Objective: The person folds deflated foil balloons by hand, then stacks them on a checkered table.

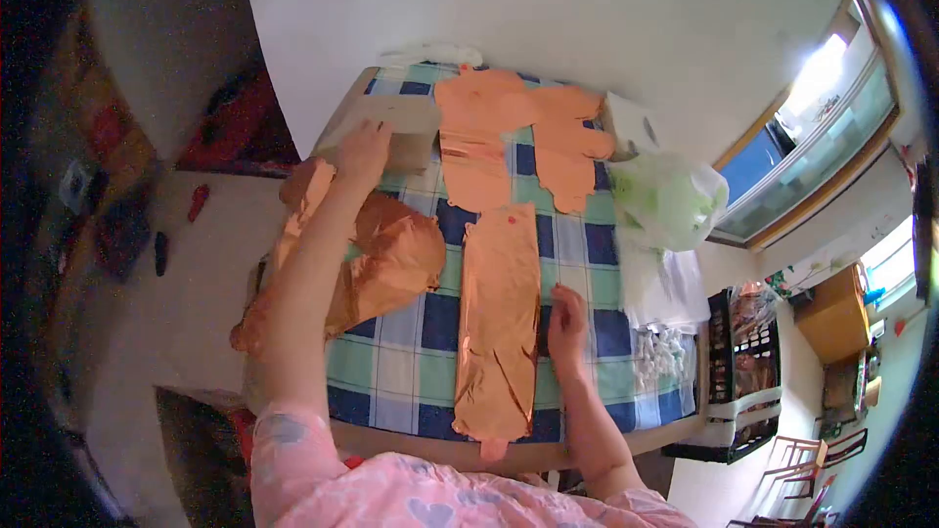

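Note:
A long flat copper-coloured foil balloon (499, 323) lies lengthwise in front of me on the checked cloth. My right hand (567, 332) is just beside its right edge, fingers loosely curled and nothing visible in them. At the far left, my left hand (362, 149) is over a cardboard box (406, 117); its fingers point down and their tips are hidden. Under and beside my left forearm spreads a crumpled copper foil balloon (396, 249). Two more flattened foil shapes lie farther back, a left one (479, 142) and a right one (569, 142).
The checked cloth (396, 381) covers the table. Along its right side are a plastic bag with something green (675, 200), white plastic packets (660, 284) and a white box (631, 125). A black crate (743, 362) stands off the right edge. A wall (548, 10) rises behind.

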Available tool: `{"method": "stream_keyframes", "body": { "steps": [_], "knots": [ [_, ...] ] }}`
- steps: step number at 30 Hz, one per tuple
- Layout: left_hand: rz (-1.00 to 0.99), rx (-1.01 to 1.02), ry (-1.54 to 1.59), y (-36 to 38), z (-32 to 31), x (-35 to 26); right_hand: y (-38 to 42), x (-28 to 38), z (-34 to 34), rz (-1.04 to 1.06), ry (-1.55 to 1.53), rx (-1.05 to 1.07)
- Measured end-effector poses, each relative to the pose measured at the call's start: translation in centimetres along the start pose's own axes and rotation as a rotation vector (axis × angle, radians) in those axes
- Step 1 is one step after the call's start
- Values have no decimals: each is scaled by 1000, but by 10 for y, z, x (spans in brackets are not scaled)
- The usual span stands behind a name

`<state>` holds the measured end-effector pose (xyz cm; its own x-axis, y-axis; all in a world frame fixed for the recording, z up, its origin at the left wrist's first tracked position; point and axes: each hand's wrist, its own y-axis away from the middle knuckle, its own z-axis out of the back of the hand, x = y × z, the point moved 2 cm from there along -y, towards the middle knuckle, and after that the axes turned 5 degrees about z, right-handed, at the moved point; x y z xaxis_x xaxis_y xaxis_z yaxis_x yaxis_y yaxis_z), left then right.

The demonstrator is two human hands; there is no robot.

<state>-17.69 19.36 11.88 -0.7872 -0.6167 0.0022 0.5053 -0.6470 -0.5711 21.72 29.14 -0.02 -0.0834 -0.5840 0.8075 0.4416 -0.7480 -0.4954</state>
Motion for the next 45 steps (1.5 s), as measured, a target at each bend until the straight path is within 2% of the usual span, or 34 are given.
{"method": "stream_keyframes", "body": {
  "steps": [1, 3, 4, 5, 6, 8, 11, 14, 17, 20, 22, 25, 28, 31, 34, 37, 39, 41, 44, 45],
  "knots": [
    [-39, -11, 7, 7, 17, -14, 1, 5, 2, 25, 13, 4],
    [-134, -168, 359, 54, 40, -49, -5, 23, 9, 76, 40, 13],
    [-85, -82, 466, 83, 77, -82, -10, 38, 9, -163, -247, 30],
    [-388, -54, 412, 121, 70, -93, -17, 59, 6, -402, -535, 42],
    [-549, -48, 375, 149, 82, -112, -17, 70, 3, -641, -824, 49],
    [-599, -83, 331, 207, 91, -141, -12, 58, 0, -588, -740, 200],
    [-586, 194, 541, 251, 102, -157, 1, 56, 8, -607, -627, 306],
    [-377, 239, 818, 259, 117, -157, 20, 48, 20, -531, -410, 336],
    [-302, 348, 644, 274, 86, -149, 40, 28, 34, -449, -287, 322],
    [-319, 425, 549, 283, 70, -143, 49, 19, 41, -417, -123, 317],
    [-327, 441, 542, 283, 68, -143, 49, 43, 45, -425, 39, 352],
    [-321, 447, 541, 284, 68, -145, 48, 48, 44, 42, 516, 319],
    [-310, 442, 536, 284, 68, -146, 51, 49, 40, 205, 670, 347],
    [-301, 441, 546, 285, 66, -145, 57, 57, 34, 258, 737, 264],
    [-298, 442, 550, 286, 66, -146, 55, 52, 34, 203, 690, 280],
    [-296, 493, 556, 290, 61, -145, 19, 39, 29, 29, 465, 240],
    [-303, 499, 554, 289, 62, -145, -18, 11, 13, 95, 474, 227],
    [-317, 460, 541, 283, 69, -146, -53, -20, -14, -64, 347, 242],
    [-311, 424, 534, 285, 65, -146, -97, -10, -31, -362, 375, 446],
    [-308, 419, 539, 286, 65, -146, -97, -15, -33, -250, 375, 318]
  ]
}}
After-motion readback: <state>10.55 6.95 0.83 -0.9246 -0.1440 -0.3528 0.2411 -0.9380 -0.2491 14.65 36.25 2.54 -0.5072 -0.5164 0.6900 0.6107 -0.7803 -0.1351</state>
